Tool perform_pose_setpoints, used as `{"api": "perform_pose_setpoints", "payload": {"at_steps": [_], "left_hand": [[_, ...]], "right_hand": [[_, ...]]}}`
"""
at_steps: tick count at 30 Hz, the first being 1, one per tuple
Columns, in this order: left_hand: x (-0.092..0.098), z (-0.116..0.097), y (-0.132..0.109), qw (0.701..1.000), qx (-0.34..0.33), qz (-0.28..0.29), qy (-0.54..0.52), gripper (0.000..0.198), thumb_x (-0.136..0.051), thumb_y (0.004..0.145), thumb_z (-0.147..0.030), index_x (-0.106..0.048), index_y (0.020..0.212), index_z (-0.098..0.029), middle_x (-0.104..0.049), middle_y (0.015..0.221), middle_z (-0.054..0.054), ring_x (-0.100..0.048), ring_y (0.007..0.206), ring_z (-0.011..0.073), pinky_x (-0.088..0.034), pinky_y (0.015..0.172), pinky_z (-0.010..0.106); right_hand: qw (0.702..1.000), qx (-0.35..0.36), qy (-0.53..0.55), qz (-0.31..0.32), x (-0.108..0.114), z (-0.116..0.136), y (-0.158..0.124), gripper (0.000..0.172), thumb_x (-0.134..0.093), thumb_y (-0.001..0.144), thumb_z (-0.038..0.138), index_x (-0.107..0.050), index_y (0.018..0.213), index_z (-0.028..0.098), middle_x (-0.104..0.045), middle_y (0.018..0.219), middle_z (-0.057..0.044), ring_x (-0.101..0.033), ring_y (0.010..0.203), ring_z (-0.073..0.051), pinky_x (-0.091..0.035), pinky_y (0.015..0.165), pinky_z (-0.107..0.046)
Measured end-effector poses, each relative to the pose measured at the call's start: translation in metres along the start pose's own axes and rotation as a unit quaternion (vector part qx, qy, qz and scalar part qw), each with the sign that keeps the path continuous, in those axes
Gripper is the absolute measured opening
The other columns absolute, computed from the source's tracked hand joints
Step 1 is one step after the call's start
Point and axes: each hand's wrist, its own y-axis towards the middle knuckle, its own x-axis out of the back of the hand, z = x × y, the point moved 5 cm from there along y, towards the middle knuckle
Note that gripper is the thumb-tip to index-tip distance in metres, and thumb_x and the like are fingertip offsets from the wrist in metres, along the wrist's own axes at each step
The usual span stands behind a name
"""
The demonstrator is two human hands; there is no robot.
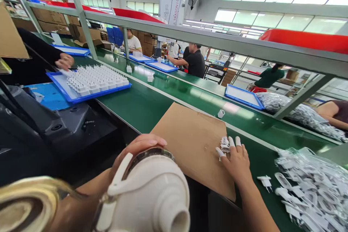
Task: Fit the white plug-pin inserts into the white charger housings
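My left hand (pixel 137 145) is wrapped round the far side of a white drinking bottle (pixel 152 195) with a carry strap and a round spout, tilted close to the camera. A round, blurred cap-like piece (pixel 24 206) with a yellowish rim shows at the lower left. My right hand (pixel 236 159) lies with fingers spread on the right edge of a brown cardboard sheet (pixel 190 137). White finger cots cover some of its fingertips. Those fingers touch or lie beside a few small white plastic parts (pixel 224 144).
White plug parts (pixel 312 192) are heaped at right, partly under clear plastic. A blue tray (pixel 114 92) of upright white adapters stands at left, near another person's hand (pixel 65 61). Single adapters (pixel 221 113) sit on the green belt (pixel 187 90). A metal shelf beam (pixel 206 38) crosses above.
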Motion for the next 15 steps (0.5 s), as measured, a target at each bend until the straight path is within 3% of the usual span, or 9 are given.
{"api": "perform_pose_setpoints", "payload": {"at_steps": [2, 5, 10, 15], "left_hand": [[-0.004, -0.013, 0.017, 0.995, -0.073, -0.057, 0.045, 0.031, -0.056, 0.1, -0.034, -0.055, 0.131, -0.027, -0.069, 0.112, 0.009, -0.063, 0.104, 0.0258, -0.056, 0.089, 0.043], [-0.005, -0.023, 0.036, 0.981, -0.143, -0.091, 0.098, 0.028, -0.056, 0.101, -0.03, -0.055, 0.129, -0.024, -0.07, 0.113, 0.007, -0.064, 0.101, 0.0224, -0.056, 0.086, 0.038], [-0.002, -0.03, 0.051, 0.948, -0.281, -0.028, 0.148, 0.032, -0.054, 0.103, -0.036, -0.05, 0.132, -0.025, -0.069, 0.118, 0.007, -0.066, 0.102, 0.0224, -0.059, 0.084, 0.04], [0.005, -0.045, 0.066, 0.923, -0.332, -0.038, 0.19, 0.027, -0.059, 0.1, -0.038, -0.049, 0.123, -0.028, -0.069, 0.118, 0.004, -0.067, 0.101, 0.0207, -0.06, 0.086, 0.039]], "right_hand": [[0.998, 0.017, -0.006, 0.054, -0.018, -0.006, 0.001, 0.052, -0.043, 0.087, 0.041, -0.06, 0.123, 0.007, -0.055, 0.132, -0.023, -0.044, 0.132, -0.04, -0.036, 0.109, -0.054], [0.995, 0.048, 0.013, 0.089, -0.031, -0.005, -0.002, 0.047, -0.038, 0.088, 0.033, -0.062, 0.12, 0.009, -0.06, 0.119, -0.019, -0.055, 0.117, -0.034, -0.043, 0.102, -0.047], [0.996, 0.048, 0.041, 0.066, -0.033, -0.004, -0.005, 0.054, -0.035, 0.092, 0.035, -0.053, 0.135, 0.006, -0.059, 0.123, -0.02, -0.055, 0.118, -0.035, -0.043, 0.102, -0.049], [0.997, 0.043, 0.032, 0.063, -0.036, -0.004, -0.005, 0.062, -0.028, 0.095, 0.04, -0.045, 0.141, 0.003, -0.059, 0.122, -0.021, -0.054, 0.121, -0.036, -0.042, 0.103, -0.049]]}}
